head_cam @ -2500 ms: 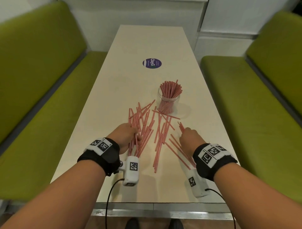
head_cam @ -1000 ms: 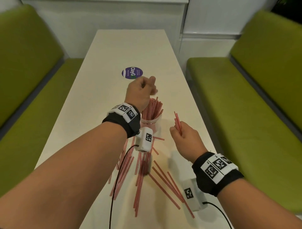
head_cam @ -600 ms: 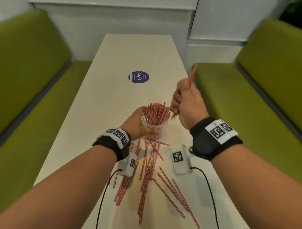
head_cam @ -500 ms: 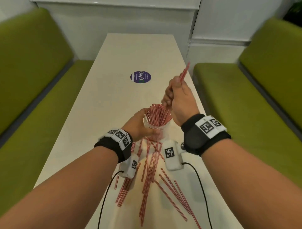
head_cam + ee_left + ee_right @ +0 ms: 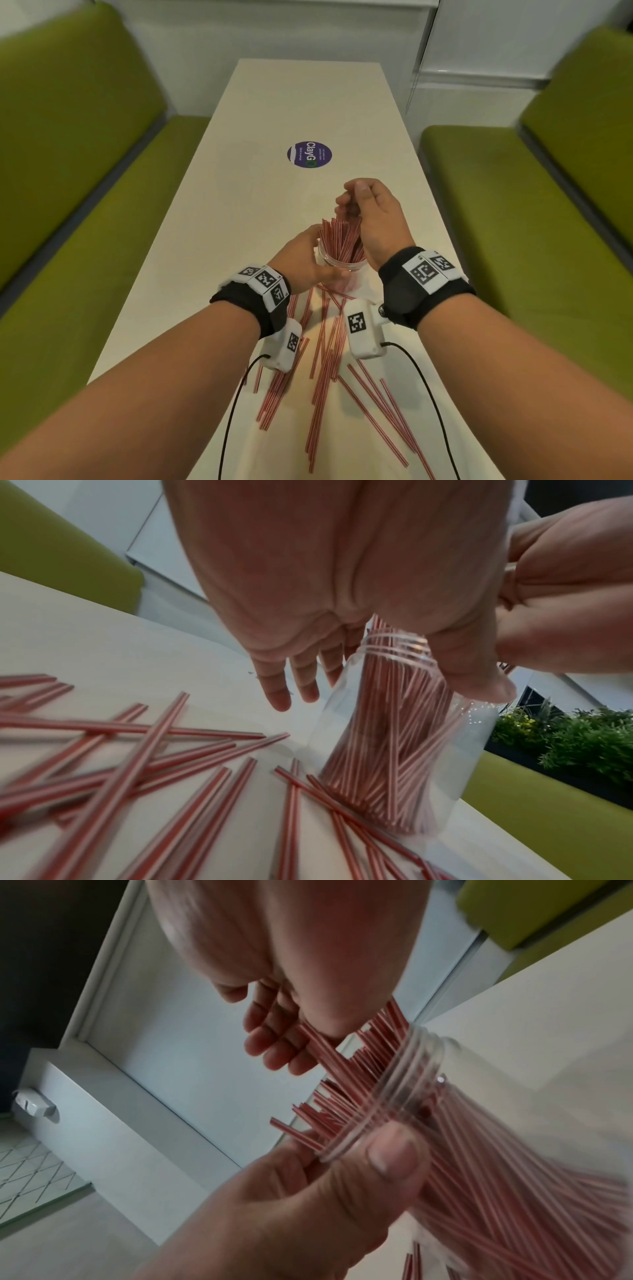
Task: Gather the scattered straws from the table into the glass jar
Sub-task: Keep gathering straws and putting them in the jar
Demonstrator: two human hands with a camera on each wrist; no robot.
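Note:
A clear glass jar (image 5: 329, 261) stands mid-table, packed with red-and-white striped straws (image 5: 340, 236) that stick out of its mouth. My left hand (image 5: 301, 260) grips the jar (image 5: 455, 745) from the left, thumb on its near shoulder and fingers round the far side. My right hand (image 5: 370, 212) hovers just above the jar mouth (image 5: 411, 1074), its fingers (image 5: 274, 1047) loose and spread, brushing the tops of the straws. Several scattered straws (image 5: 325, 359) lie on the table between the jar and me, partly hidden under my wrists.
The long white table (image 5: 274, 102) carries a round purple sticker (image 5: 309, 154) beyond the jar. Green benches run along the left (image 5: 85, 240) and right (image 5: 513, 222). Black cables hang from both wrist cameras over the near straws.
My left hand has dropped from above the jar to grip its side. My right hand has carried a few straws up over the jar and lowered them in, and its fingers have loosened.

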